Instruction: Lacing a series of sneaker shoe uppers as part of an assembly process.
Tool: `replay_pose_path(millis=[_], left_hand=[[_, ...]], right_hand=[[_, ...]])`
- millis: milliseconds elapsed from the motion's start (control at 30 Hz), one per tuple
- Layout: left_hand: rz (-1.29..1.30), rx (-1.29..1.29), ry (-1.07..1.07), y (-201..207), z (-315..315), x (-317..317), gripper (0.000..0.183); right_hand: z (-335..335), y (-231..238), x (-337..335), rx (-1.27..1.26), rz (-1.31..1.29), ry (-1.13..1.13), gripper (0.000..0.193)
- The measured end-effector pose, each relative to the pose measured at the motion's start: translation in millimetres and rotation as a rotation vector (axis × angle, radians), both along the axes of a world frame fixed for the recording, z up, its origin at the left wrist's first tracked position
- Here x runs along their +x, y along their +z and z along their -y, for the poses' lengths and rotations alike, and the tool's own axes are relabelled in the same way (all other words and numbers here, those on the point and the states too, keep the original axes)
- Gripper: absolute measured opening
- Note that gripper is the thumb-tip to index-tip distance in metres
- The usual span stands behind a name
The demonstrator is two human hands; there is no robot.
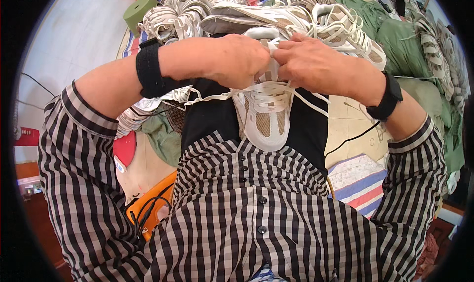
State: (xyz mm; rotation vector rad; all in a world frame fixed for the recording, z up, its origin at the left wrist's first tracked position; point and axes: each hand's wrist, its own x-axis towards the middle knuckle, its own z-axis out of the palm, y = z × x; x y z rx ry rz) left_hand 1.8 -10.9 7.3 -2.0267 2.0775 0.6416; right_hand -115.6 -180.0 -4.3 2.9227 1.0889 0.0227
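Note:
A white and beige sneaker (265, 126) rests between my thighs, its toe toward me. Cream shoelaces (269, 95) cross loosely over its front, with long loose ends trailing out on both sides. My left hand (242, 60) is closed in a pinch at the left side of the lacing, over the tongue. Facing it, my right hand (308, 62) pinches at the right side, its fingertips close to the left ones. Both hands seem to grip the shoelace, though the knuckles partly hide the fingertips. Each wrist wears a black band.
More sneakers (340, 30) lie just beyond my hands. Behind them are piles of pale shoe parts (185, 15) and a green stool-like object (139, 14). Green cloth (402, 45) is heaped at right. An orange crate (153, 198) with black cables stands by my left side.

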Motion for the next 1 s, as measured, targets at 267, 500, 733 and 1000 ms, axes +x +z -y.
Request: replay_pose_path(millis=[267, 500, 733, 1000], left_hand=[[0.085, 0.030, 0.115, 3, 16, -17, 0.021], [0.053, 0.116, 0.229, 0, 18, -17, 0.029], [-0.156, -0.490, 0.187, -40, -12, -15, 0.009], [-0.367, -0.509, -0.099, -35, -56, -76, 0.024]], right_hand=[[-25, -15, -2, -0.126, 0.057, -0.249, 0.007], [-22, -22, -2, 0.007, -0.111, -0.382, 0.012], [-15, -37, -5, 0.867, -0.165, -0.574, 0.014], [-44, -14, 8, 0.647, 0.135, -0.476, 0.009]])
